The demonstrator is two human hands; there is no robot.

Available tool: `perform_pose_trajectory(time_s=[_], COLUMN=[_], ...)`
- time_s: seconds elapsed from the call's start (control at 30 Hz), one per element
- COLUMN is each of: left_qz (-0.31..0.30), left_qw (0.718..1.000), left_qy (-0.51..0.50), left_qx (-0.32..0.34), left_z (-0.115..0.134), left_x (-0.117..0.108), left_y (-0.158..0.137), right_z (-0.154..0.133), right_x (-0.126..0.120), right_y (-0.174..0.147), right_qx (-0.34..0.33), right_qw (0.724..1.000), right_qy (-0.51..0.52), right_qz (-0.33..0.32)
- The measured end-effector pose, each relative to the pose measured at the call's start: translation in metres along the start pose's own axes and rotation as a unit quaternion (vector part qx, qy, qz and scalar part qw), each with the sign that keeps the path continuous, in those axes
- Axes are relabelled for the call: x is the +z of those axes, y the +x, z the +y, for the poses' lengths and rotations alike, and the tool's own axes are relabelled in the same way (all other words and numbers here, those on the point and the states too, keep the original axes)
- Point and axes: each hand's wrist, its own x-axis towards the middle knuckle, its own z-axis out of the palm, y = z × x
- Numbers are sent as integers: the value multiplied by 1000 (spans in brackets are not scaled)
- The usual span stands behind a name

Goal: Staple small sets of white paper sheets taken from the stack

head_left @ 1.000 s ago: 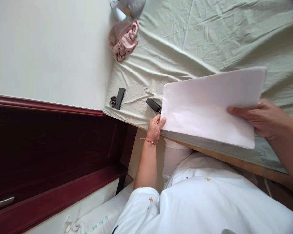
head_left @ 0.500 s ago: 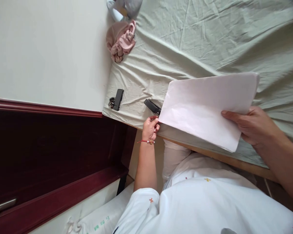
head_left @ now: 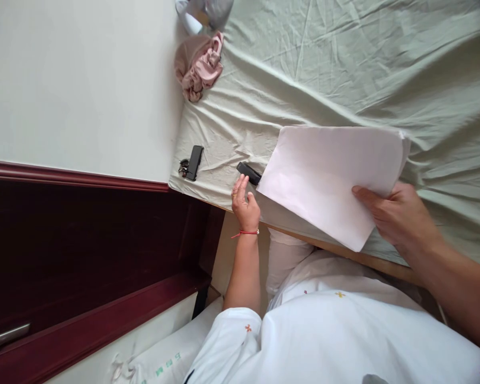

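A stack of white paper sheets (head_left: 324, 170) is held over the bed by my right hand (head_left: 396, 213), thumb on top and fingers hidden beneath. Just left of the sheets' near-left corner lies a black stapler (head_left: 249, 173), partly covered by the paper. My left hand (head_left: 245, 204), with a red string bracelet at the wrist, is beside the stapler at the bed's edge. Its fingers are stretched out and hold nothing; the fingertips come close to the stapler, and I cannot tell whether they touch it.
A small black box-shaped object (head_left: 194, 162) with dark metal bits beside it lies to the left on the green sheet (head_left: 324, 69). Pink crumpled cloth (head_left: 202, 66) and a plastic bag (head_left: 218, 12) lie against the wall. A dark red wooden cabinet (head_left: 84, 229) stands at left.
My left hand has let go of the paper's corner, its fingers opening and reaching toward the stapler. My right hand has shifted left with the sheets, turning them slightly.
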Motion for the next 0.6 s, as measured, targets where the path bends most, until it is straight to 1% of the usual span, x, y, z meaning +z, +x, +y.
perform_pose_trajectory(time_s=[0.07,0.2,0.37,0.5,0.6], left_qz=[-19,-26,-57,-73,-78], left_qw=[999,998,994,984,983], left_qy=[10,44,96,160,165], left_qx=[23,32,12,-21,-27], left_z=[-1,-3,3,12,11], left_x=[1,4,5,4,3], left_y=[-1,-2,-8,-11,-9], right_z=[2,6,9,10,9], right_x=[2,5,7,8,10], right_y=[-1,-4,-6,-3,-3], right_qx=[-5,-4,6,14,15], right_qw=[1000,1000,999,999,998], right_qy=[5,21,34,42,50], right_qz=[10,18,22,24,23])
